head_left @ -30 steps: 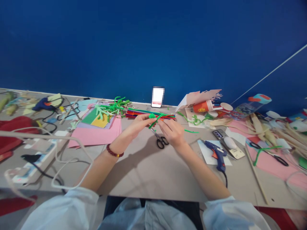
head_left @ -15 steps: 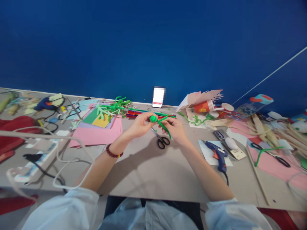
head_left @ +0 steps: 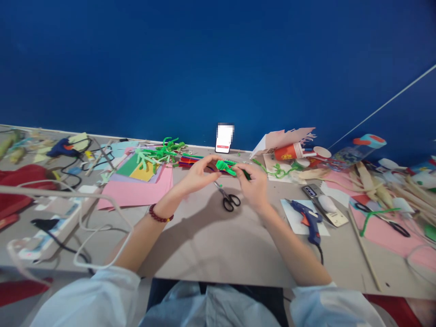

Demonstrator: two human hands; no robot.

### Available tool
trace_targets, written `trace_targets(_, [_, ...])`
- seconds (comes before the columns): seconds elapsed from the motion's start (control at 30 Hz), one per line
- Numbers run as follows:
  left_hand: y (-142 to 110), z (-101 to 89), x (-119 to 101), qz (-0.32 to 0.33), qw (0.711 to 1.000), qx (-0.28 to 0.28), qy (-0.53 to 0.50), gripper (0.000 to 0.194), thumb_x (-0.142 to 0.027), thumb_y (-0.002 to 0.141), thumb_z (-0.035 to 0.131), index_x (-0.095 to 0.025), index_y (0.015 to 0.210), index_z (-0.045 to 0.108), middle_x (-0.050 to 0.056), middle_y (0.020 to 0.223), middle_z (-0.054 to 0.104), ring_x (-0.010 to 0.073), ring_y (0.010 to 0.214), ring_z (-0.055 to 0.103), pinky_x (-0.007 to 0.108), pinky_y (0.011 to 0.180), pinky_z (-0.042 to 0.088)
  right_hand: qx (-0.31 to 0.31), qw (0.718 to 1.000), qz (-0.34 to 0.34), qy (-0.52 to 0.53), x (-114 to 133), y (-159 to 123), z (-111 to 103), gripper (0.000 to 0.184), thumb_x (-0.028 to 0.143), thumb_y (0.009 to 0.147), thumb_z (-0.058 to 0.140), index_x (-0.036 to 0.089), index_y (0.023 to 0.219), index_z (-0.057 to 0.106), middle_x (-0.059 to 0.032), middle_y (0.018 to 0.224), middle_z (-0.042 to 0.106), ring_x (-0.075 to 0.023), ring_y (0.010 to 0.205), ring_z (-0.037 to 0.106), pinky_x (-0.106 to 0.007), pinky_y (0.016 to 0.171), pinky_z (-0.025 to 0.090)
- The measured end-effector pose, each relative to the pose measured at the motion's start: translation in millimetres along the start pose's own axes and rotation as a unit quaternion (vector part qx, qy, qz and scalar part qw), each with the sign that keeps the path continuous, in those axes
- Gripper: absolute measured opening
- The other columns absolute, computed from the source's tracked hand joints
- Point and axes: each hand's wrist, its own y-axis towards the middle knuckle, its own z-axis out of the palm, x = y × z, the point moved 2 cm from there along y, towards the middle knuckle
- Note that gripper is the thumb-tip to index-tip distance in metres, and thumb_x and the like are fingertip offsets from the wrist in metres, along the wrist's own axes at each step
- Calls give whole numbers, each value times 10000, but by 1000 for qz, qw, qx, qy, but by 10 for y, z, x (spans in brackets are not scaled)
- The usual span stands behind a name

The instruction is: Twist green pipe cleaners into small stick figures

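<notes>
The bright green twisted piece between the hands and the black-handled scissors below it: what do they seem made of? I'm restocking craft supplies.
The bright green twisted piece looks like chenille pipe cleaner: matte and fuzzy, and holding its bends, so probably wire-cored, though no wire shows. The black-handled scissors seem to have steel blades, going by their grey metallic sheen, and smooth moulded plastic finger loops.

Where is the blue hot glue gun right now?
In the head view, the blue hot glue gun lies right of centre on a white sheet of paper, below and to the right of the right hand, with the black-handled scissors farther left.
</notes>
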Motion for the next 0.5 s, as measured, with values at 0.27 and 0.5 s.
trace_targets(0.27, [-26,-20,14,-136,974,83,-160,300,-429,795,608,-143,726,669,40,698,645,136,656,590,286,684,489,-32,879,-374,-295,38,-160,-31,152,170,886,576,213,961,701,-45,775,697,-148,668,559,-288,657,428])
trace_targets(0.5, [-67,59,-80,-127,985,78,-92,236,-351,749,673,-149,639,622,16,626,610,112,620,553,254,650,467,-1,848,-423,-319,4,-210,-58,236,146,887,586,232,1090,668,-45,889,711,-146,752,585,-297,691,424])
